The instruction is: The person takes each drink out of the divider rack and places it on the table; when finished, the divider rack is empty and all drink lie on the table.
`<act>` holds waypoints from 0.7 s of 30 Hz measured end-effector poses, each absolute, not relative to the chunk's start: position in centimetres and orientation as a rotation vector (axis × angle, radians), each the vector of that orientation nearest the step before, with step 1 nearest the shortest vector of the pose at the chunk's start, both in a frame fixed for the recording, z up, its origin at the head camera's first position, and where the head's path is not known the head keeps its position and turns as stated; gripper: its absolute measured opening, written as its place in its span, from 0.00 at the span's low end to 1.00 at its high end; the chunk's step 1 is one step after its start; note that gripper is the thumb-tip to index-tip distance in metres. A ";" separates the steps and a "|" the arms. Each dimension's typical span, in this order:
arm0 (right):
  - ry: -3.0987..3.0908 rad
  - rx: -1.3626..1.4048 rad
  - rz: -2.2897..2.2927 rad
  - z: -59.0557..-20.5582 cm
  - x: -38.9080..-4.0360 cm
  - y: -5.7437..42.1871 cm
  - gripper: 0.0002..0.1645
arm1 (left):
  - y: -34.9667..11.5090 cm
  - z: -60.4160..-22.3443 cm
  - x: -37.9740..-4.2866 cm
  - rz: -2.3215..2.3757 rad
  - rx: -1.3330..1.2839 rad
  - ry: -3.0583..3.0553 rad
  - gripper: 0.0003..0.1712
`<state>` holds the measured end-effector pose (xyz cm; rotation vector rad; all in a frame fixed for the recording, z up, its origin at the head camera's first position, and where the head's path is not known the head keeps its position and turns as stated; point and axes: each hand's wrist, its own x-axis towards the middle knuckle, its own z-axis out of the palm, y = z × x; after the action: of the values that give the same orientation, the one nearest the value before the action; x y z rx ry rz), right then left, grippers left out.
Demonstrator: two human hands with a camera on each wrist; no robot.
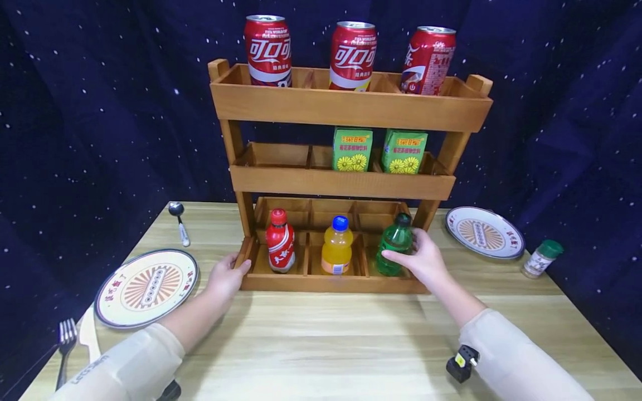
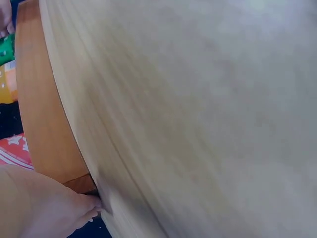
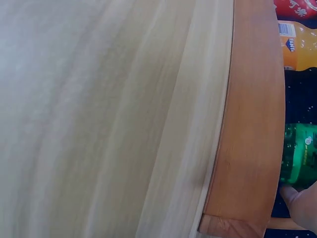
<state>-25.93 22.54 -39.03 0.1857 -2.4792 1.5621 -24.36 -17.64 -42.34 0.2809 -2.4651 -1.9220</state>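
A three-tier wooden rack [image 1: 351, 109] stands on the table. My left hand [image 1: 224, 280] grips the left end of its bottom tier; in the left wrist view that hand [image 2: 54, 206] lies at the tier's corner. In the bottom tier's right front compartment is a green soda bottle [image 1: 393, 245] with a dark cap. My right hand [image 1: 426, 260] holds this bottle from its right side, thumb across the front. An orange soda bottle [image 1: 337, 245] with a blue cap occupies the middle compartment, and a red bottle [image 1: 281, 245] the left one.
Red cola cans [image 1: 353, 55] stand on the top tier, green drink cartons [image 1: 353, 149] on the middle one. Left on the table are a plate [image 1: 147, 287], spoon [image 1: 179, 223], knife [image 1: 89, 334] and fork [image 1: 65, 348]. At right are another plate [image 1: 484, 232] and a green-capped shaker [image 1: 541, 259].
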 end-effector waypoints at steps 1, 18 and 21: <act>-2.492 0.170 1.517 -39.0 -26.1 22.4 0.48 | -17.7 -42.3 -24.4 -1.929 0.288 -2.461 0.30; -2.311 0.188 1.584 -39.2 -26.0 22.3 0.37 | -17.7 -42.3 -24.2 -1.938 0.310 -2.461 0.32; -2.250 0.214 1.627 -38.4 -25.1 22.8 0.36 | -17.7 -42.3 -24.2 -1.941 0.307 -2.457 0.32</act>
<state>-25.11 22.79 -38.40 0.2142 -2.2499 1.6273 -24.18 -17.67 -42.26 0.3066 -2.4570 -1.9415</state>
